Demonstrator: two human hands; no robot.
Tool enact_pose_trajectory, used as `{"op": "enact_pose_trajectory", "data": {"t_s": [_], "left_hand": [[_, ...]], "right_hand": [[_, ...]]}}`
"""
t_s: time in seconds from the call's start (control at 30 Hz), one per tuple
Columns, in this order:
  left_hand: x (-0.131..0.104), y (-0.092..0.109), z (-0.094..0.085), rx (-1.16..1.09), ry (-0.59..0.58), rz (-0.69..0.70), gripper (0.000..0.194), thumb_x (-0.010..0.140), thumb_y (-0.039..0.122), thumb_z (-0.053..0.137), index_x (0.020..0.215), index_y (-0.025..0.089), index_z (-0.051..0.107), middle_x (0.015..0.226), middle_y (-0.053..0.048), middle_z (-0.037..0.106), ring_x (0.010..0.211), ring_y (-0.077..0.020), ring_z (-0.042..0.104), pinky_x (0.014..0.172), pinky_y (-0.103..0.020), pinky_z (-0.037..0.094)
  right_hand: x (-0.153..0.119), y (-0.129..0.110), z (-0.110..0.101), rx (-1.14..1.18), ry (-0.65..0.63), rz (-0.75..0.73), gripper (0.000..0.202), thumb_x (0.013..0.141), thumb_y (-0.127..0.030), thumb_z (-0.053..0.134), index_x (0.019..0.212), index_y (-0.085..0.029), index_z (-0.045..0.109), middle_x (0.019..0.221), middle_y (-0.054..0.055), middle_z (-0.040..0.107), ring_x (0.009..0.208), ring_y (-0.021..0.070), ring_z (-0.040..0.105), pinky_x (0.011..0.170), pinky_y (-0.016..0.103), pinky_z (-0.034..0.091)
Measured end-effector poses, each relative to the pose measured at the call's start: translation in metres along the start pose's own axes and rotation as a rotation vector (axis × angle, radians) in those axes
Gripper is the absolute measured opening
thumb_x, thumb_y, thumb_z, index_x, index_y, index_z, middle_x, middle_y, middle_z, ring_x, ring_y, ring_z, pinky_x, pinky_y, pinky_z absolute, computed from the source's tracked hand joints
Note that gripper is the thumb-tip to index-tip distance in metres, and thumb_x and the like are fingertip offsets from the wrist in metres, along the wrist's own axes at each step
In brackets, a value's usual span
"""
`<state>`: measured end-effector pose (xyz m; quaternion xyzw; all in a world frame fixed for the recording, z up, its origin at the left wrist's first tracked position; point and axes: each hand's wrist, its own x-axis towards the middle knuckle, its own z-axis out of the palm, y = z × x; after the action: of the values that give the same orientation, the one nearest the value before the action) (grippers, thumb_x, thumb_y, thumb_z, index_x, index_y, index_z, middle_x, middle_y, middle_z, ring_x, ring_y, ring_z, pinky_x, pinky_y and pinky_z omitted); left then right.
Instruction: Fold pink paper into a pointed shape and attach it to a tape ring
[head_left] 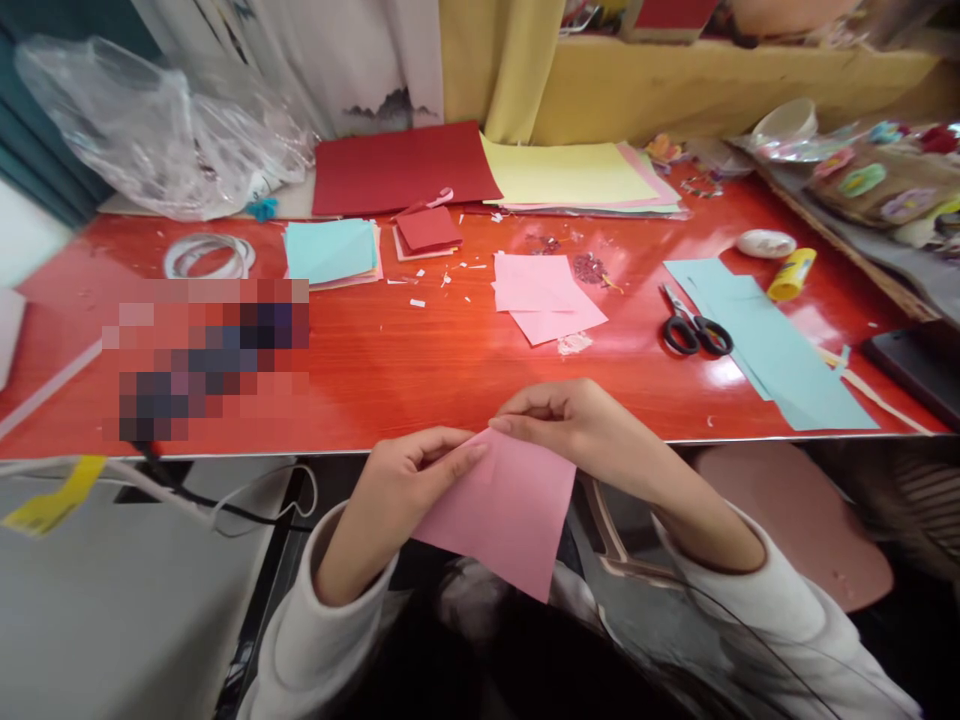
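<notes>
While both hands (411, 478) (574, 420) pinch pink paper (517, 515), a bag (161, 130) holds indistinct contents.

Scissors (697, 322) right of loose paper squares (544, 290), behind them stacked large sheets (405, 168).

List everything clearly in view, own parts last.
Held sheet: one, pink, lower centre
Loose sheets: at least two, pink, centre
Scraps: several, white, centre
Scissors: one, black handles, right
Long sheets: at least two, light blue, right
Cylinder: one, yellow, right
Oval object: one, white, right
Small stacks: two, blue-topped, red-topped, centre left
Large sheets: several, red, yellow, pink, back
Coiled cable: one, white, left
Bag: one, clear, back left
Flower shapes: several, mixed, far right
Table: one, red, middle
Seat: one, pink, lower right
Sleeves: two, white, bottom
Left hand, right hand: two, bare, on held sheet
</notes>
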<state>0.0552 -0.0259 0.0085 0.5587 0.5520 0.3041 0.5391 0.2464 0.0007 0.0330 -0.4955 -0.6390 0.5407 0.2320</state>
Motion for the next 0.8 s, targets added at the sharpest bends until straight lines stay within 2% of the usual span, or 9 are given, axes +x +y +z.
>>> {"op": "enact_pose_trajectory", "data": {"t_s": [0.33,0.53,0.7,0.8], "left_hand": [[-0.0024,0.0003,0.0007,-0.042,-0.019,-0.04,0.027,0.076,0.046,0.064,0.077,0.02,0.07,0.072,0.001,0.069,0.064,-0.011,0.058,0.056,-0.02,0.041],[0.0024,0.007,-0.0024,0.043,-0.177,0.019,0.024,0.079,0.041,0.062,0.076,0.018,0.066,0.07,0.001,0.064,0.063,-0.0102,0.055,0.056,-0.02,0.04],[0.0046,0.0089,-0.0011,0.085,-0.083,0.029,0.027,0.077,0.039,0.062,0.062,0.016,0.057,0.06,0.003,0.055,0.057,-0.0085,0.047,0.053,-0.02,0.036],[0.0035,0.0077,-0.0007,0.108,-0.08,0.015,0.026,0.077,0.04,0.061,0.065,0.017,0.059,0.062,0.003,0.057,0.059,-0.0092,0.048,0.054,-0.02,0.036]], "right_hand": [[-0.0001,0.0006,-0.0002,-0.016,0.004,-0.025,0.021,0.084,-0.033,0.057,0.079,-0.015,0.068,0.075,0.002,0.066,0.068,0.0124,0.058,0.059,0.023,0.041],[-0.0003,-0.0027,0.0001,-0.133,-0.019,-0.078,0.018,0.084,-0.028,0.058,0.082,-0.016,0.07,0.076,0.002,0.069,0.072,0.0142,0.061,0.063,0.024,0.044],[-0.0001,-0.0038,0.0022,-0.142,-0.015,-0.082,0.016,0.084,-0.027,0.059,0.081,-0.016,0.071,0.077,0.002,0.07,0.073,0.014,0.062,0.064,0.024,0.044],[0.0,-0.0035,0.0028,-0.128,0.01,-0.095,0.016,0.083,-0.027,0.06,0.08,-0.016,0.071,0.077,0.002,0.07,0.074,0.0141,0.063,0.066,0.024,0.044]]}}
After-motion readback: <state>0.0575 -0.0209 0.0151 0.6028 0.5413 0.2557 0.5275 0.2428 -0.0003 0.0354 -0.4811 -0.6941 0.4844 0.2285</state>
